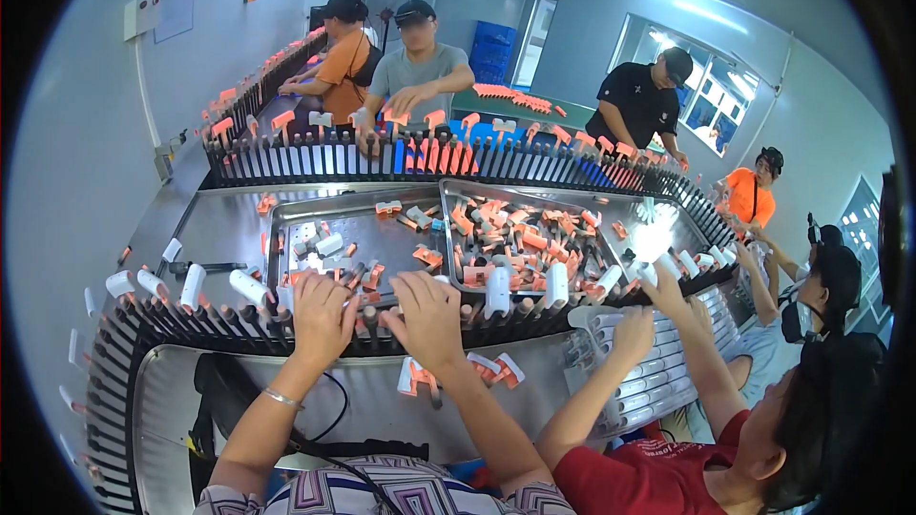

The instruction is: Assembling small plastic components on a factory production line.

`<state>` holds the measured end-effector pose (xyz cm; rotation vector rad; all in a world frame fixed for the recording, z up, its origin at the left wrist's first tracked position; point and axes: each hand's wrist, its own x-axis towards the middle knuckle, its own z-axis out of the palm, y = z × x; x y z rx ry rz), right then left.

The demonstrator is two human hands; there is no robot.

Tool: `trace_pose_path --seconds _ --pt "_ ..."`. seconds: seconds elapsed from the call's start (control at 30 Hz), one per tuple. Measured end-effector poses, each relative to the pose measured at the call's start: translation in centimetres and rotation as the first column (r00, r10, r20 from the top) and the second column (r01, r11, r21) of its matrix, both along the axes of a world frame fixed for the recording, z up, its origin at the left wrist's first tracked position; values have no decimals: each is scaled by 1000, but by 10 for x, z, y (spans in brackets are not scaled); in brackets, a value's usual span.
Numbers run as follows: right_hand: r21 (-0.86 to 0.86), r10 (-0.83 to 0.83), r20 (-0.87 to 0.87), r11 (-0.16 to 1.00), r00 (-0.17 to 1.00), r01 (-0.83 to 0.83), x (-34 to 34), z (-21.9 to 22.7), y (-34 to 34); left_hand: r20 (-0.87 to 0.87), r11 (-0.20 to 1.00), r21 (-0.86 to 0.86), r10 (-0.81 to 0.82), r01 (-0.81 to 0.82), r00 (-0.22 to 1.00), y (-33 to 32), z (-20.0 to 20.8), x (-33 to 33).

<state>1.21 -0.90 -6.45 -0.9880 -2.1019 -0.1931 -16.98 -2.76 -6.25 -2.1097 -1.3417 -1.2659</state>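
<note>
Both hands rest palm-down on the black pegged rack (191, 319), side by side and a little apart. The left hand (320, 319) and the right hand (427, 317) each lie with fingers curled over orange-and-white parts (367, 278) at the rack's far edge; whether either grips a part cannot be told, as the palms hide it. Just beyond the left hand lies a steel tray (286, 215) with a few scattered parts. Beyond the right hand a second tray (453, 193) is heaped with orange pieces. More parts (496, 367) lie on the table (172, 391) just near side of the right hand. White tubes (194, 284) stand on the rack left of the left hand. A neighbour's hand (632, 329) works to the right.
</note>
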Motion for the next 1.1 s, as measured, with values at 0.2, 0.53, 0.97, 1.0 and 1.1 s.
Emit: trace_pose_path --seconds 0.2,0.53,0.97,1.0,1.1 --pt "186 -210 -198 951 957 247 15 58 -24 -42 997 58 -47 49 998 -21 31 14" --pt "-4 -412 132 909 902 416 60 1 14 -264 977 -186 -152 104 952 21 6 85" --pt "-22 -88 56 996 995 89 30 30 -13 -238 978 -186 52 -99 970 -22 24 34" --pt "10 -101 22 995 995 101 36 40 -9 -237 979 -183 49 -95 970 -21 34 40" --pt "48 -193 20 980 981 191 57 81 11 -195 996 -77 -63 49 979 -4 62 63"
